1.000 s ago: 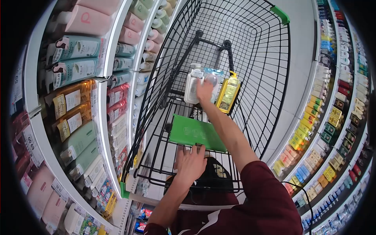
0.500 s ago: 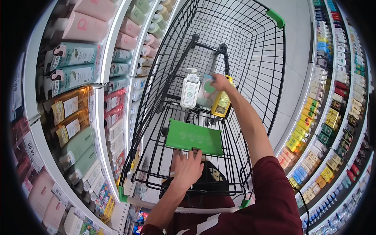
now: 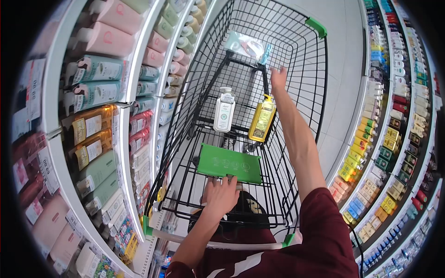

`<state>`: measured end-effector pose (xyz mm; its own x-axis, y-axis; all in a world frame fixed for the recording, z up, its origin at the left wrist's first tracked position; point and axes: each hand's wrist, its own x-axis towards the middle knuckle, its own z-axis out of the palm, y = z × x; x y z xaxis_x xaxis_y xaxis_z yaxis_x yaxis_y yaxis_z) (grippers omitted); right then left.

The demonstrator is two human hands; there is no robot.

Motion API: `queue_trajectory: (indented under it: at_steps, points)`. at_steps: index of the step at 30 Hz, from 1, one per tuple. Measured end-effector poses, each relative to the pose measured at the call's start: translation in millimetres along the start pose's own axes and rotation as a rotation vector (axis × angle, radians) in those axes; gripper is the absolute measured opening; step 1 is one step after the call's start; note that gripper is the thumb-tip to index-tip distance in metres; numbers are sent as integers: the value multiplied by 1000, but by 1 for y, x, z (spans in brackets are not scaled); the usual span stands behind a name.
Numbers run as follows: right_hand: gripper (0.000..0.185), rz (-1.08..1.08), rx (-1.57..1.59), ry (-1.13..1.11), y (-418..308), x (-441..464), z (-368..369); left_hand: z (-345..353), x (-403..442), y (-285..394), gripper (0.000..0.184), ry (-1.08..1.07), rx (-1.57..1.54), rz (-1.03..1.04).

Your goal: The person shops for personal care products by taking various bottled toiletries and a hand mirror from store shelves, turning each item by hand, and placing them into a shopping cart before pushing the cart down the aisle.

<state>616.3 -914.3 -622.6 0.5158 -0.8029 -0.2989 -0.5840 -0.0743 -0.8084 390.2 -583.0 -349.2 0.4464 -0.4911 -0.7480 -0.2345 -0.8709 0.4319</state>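
Though earlier handheld, packet [image 3: 245, 45] farther away

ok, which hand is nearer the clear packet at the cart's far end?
Right. The right hand is just short of the packet, off its right side; the left hand is well back, at the green panel's near edge.

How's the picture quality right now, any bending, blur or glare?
Head view: strong fisheye bending of the shelf edge, black corners; right hand looks slightly blurred; pale glare on the packet; white bottle and yellow bottle fairly crisp.
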Motion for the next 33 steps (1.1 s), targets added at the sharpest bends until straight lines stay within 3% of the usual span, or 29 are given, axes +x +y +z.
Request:
queue_trajectory:
  at_steps: [2, 6, 7, 8, 9, 10, 11, 12, 13, 14, 16, 17, 18, 22, 24, 26, 27, 29, 31, 32, 33]
  points:
    - [57, 55, -87, -353, 37, -17, -9, -1, 1, -1, 50, -18, 6, -4]
    - [35, -185, -264, -893, 65, -103, -40, 12, 10, -9, 41, 83, -18, 51]
    - [35, -186, -387, -986, 54, -131, -55, 14, 11, -9, 35, 182, -78, 48]
    - [37, -328, -372, -1051, 54, -154, -72, 3, 15, -6, 30, 152, -27, 31]
    - [40, -298, -396, -1169, 46, -175, -84, 4, 16, -9, 26, 351, 5, 100]
    - [38, -335, -523, -1264, 22, -200, -101, -5, 14, -5, 24, 403, -11, 88]
    - [33, -254, -574, -1267, -7, -232, -119, -22, -1, -1, 22, 605, 11, 159]
    - [30, -503, -407, -1336, 31, -235, -126, -35, -17, 3, 23, 655, -37, 157]
    - [30, -303, -337, -1390, -3, -261, -148, -51, -36, 5, 25, 624, -150, 190]
    - [29, -371, -176, -1399, -23, -282, -166, -69, -59, 3, 29, 568, -273, 273]
    - [27, -350, -335, -1378, -90, -328, -205, -88, -107, 1, 33, 648, -342, 318]
    - [25, -264, -349, -1331, -80, -327, -219, -99, -135, -3, 37, 685, -331, 343]
    - [22, -355, -437, -1248, -105, -344, -238, -102, -159, -11, 37, 719, -319, 348]
    - [17, -516, -402, -1116, -126, -368, -305, -104, -264, -38, 37, 782, -431, 198]
    - [16, -313, -357, -1079, -123, -390, -334, -82, -292, -64, 35, 988, -616, 108]
    - [14, -507, -393, -974, -118, -420, -344, -72, -321, -89, 39, 1450, -594, 44]
    - [13, -490, -128, -971, -96, -430, -336, -73, -330, -106, 41, 1607, -655, -39]
    - [15, -222, -139, -960, -83, -451, -314, -83, -352, -132, 47, 1843, -717, -188]
    - [14, -484, 114, -944, -78, -474, -271, -107, -371, -152, 59, 2007, -693, -241]
    - [10, -482, -37, -980, -133, -508, -266, -122, -375, -162, 67, 2084, -675, -232]
    - [13, -690, -51, -978, -157, -517, -259, -135, -374, -171, 67, 2084, -690, -220]
